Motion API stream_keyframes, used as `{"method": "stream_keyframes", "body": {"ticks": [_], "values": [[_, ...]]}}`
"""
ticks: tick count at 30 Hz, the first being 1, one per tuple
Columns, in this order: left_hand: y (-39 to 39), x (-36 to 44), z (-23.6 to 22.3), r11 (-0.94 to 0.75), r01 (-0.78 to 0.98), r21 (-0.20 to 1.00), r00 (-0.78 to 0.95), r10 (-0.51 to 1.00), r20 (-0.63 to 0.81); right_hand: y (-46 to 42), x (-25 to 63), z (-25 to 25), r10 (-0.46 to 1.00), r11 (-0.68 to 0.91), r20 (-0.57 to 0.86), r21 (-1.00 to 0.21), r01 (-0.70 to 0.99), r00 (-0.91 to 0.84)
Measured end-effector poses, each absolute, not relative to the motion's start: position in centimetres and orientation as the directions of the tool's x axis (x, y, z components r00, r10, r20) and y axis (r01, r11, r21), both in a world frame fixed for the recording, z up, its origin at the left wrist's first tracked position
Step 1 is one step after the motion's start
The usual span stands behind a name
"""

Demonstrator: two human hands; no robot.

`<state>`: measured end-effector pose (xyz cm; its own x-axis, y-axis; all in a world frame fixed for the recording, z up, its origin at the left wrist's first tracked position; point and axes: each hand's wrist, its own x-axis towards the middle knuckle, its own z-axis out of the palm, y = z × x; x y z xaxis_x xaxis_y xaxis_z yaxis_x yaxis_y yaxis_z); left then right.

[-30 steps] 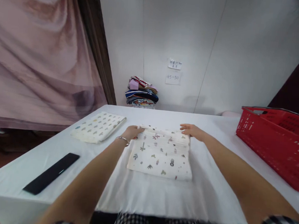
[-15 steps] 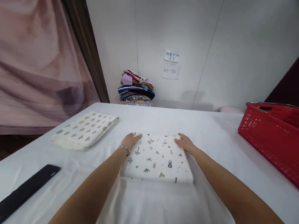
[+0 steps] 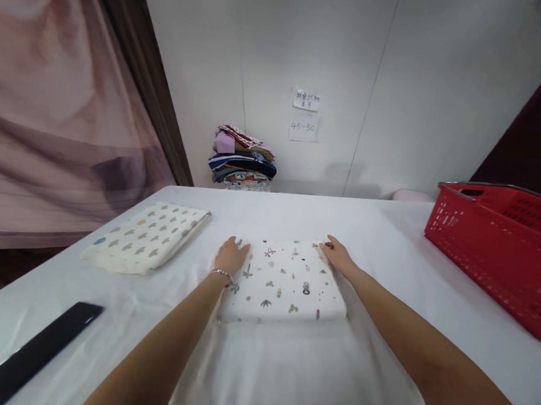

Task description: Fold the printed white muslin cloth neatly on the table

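Observation:
A folded white cloth (image 3: 283, 284) printed with small plants and figures lies in front of me on the white-covered table. My left hand (image 3: 230, 258), a bracelet at its wrist, is at the far left corner, thumb on top and fingers curled round the edge. At the far right corner, my right hand (image 3: 335, 255) pinches the cloth between thumb and fingers. The fingertips under the edges are hidden. Further left rests another folded cloth (image 3: 150, 237), cream with grey cloud-like shapes.
A long black flat object (image 3: 36, 352) lies at the near left of the table (image 3: 298, 211). On the right stands a red plastic basket (image 3: 495, 257). A pile of folded fabrics (image 3: 243, 160) is beyond the far edge, by the wall. A pink curtain (image 3: 47, 116) hangs at left.
The view has shifted slightly, moving the surroundings a little left. My hands stay at the cloth's far corners, the left one's thumb and index finger a bit further apart.

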<state>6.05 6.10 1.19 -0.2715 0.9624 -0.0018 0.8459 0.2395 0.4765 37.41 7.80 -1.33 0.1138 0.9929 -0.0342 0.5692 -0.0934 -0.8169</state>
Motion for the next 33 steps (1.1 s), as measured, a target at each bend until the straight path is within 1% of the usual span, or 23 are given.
{"method": "stream_keyframes", "body": {"ticks": [3, 5, 7, 9, 12, 17, 22, 26, 28, 31, 33], "values": [[3.7, 7.2, 1.6, -0.032, 0.931, 0.365, -0.044, 0.979, 0.198, 5.5, 38.1, -1.8, 0.989, -0.031, 0.051, -0.849, 0.528, 0.140], [2.2, 8.1, 1.3, -0.191, 0.939, 0.286, 0.123, 0.963, 0.241, 3.9, 38.2, -2.2, 0.982, 0.026, 0.120, -0.847, 0.532, 0.143], [1.2, 8.8, 0.5, -0.265, 0.939, 0.220, 0.217, 0.951, 0.220, 2.8, 38.2, -2.5, 0.974, 0.075, 0.179, -0.838, 0.541, 0.142], [0.9, 9.1, -0.4, -0.266, 0.947, 0.177, 0.237, 0.957, 0.169, 2.4, 38.1, -2.4, 0.966, 0.098, 0.214, -0.820, 0.564, 0.143], [1.1, 9.2, -1.6, -0.215, 0.967, 0.138, 0.199, 0.972, 0.124, 3.3, 38.1, -1.7, 0.958, 0.086, 0.239, -0.771, 0.631, 0.161], [1.3, 9.2, -2.1, -0.208, 0.971, 0.116, 0.190, 0.970, 0.152, 6.1, 37.4, -0.1, 0.969, 0.040, 0.207, -0.662, 0.748, 0.132], [1.1, 9.2, -2.1, -0.217, 0.971, 0.105, 0.196, 0.964, 0.177, 7.4, 36.3, 0.0, 0.979, -0.043, 0.137, -0.584, 0.811, 0.151], [1.1, 9.2, -2.1, -0.222, 0.970, 0.098, 0.202, 0.963, 0.176, 7.8, 36.1, -0.3, 0.978, -0.131, 0.061, -0.566, 0.814, 0.200], [1.1, 9.3, -2.1, -0.220, 0.971, 0.097, 0.201, 0.964, 0.176, 8.0, 36.1, -0.3, 0.976, -0.117, 0.088, -0.568, 0.815, 0.202], [1.1, 9.3, -2.2, -0.216, 0.972, 0.091, 0.195, 0.961, 0.198, 8.4, 36.2, -0.4, 0.961, -0.075, 0.175, -0.582, 0.810, 0.215], [1.1, 9.3, -2.3, -0.217, 0.973, 0.084, 0.195, 0.958, 0.209, 8.6, 36.3, -0.5, 0.957, -0.106, 0.158, -0.594, 0.797, 0.245]]}}
